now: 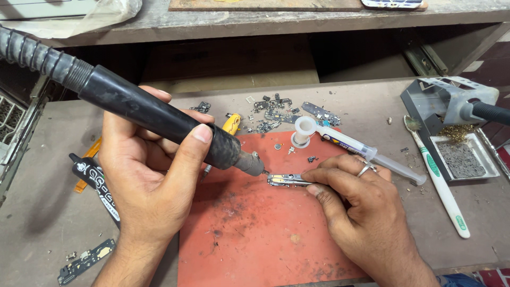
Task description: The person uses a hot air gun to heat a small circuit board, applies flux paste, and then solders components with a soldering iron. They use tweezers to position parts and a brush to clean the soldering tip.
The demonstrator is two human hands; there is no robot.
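My left hand (151, 175) grips a black hot-air wand (159, 114) with a ribbed hose, its metal nozzle (254, 163) pointing at the left end of a small metal circuit part (284, 180). That part lies on a worn red work mat (255, 239). My right hand (356, 204), with a ring on one finger, pins the part's right end down with its fingertips. A flux syringe (345, 144) lies just behind my right hand, its plunger end at the mat's far edge.
Small circuit boards and scraps (276, 111) are scattered at the back of the bench. A white and green toothbrush (441, 186) lies at right beside a soldering-iron stand (451, 106) and sponge tray (462, 159). A black tube (98, 183) and a flex board (85, 261) lie at left.
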